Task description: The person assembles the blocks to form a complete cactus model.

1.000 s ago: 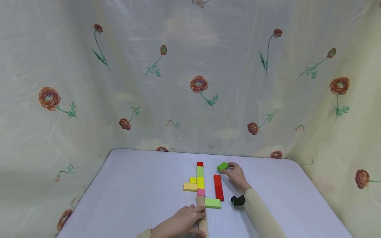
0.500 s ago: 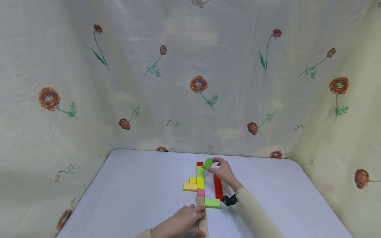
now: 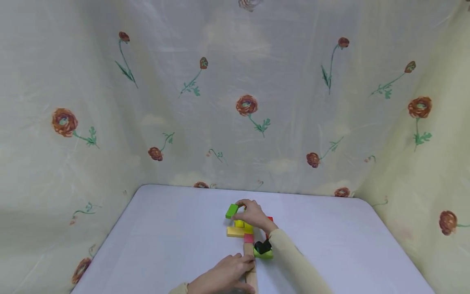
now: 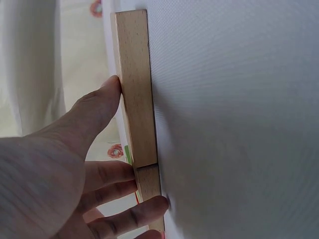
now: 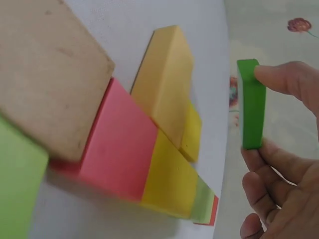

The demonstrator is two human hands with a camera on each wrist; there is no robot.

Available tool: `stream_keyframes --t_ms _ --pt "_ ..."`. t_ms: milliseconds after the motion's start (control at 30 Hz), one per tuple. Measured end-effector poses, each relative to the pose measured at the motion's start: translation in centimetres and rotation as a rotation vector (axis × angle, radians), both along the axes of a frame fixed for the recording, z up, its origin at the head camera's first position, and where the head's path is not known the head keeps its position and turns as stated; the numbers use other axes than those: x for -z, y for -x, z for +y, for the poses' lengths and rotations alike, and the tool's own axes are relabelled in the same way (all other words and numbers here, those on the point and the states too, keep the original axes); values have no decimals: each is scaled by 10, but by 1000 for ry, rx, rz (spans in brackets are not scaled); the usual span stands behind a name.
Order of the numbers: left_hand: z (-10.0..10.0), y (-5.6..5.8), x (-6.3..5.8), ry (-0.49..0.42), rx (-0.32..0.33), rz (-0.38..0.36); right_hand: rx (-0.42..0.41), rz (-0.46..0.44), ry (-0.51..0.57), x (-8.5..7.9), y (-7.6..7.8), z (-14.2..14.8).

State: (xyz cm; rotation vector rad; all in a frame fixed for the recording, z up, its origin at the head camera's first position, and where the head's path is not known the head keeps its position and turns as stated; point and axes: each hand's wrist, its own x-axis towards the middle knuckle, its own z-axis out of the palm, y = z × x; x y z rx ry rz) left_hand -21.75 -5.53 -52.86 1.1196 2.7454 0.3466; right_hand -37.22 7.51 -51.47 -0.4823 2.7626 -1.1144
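Observation:
My right hand pinches a green block between thumb and fingertips. In the right wrist view the green block is held on edge at its two ends, apart from the others. My left hand rests at the near end of a line of blocks. The left wrist view shows its thumb touching the side of a long wooden block, while its fingers touch a second wooden block. Beyond these come a pink block, a yellow block, a light green block and a red end block.
A pale orange block and a small yellow block lie left of the line. To its right are a light green block and red pieces, partly hidden by the right wrist and its camera. A flowered curtain surrounds the white table.
My right hand has carried the green block leftward, from the right of the line across to its left side. The left hand stays where it was.

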Motion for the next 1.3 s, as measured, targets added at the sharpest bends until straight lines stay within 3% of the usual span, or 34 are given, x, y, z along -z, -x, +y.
stream_keyframes --t_ms 167,533,900,1100,1300 --pt "0 2 0 0 10 -30 -54 -29 -31 -1 -1 -9" --pt "0 1 -3 4 7 -75 -55 -70 -110 8 4 -14" --pt "-1 1 -4 9 28 -34 -91 -32 -196 13 11 -17" --pt "-2 1 -3 18 26 -10 -80 -51 -185 13 11 -16" --pt "-1 2 -1 3 26 -31 -68 -77 -157 13 9 -16"
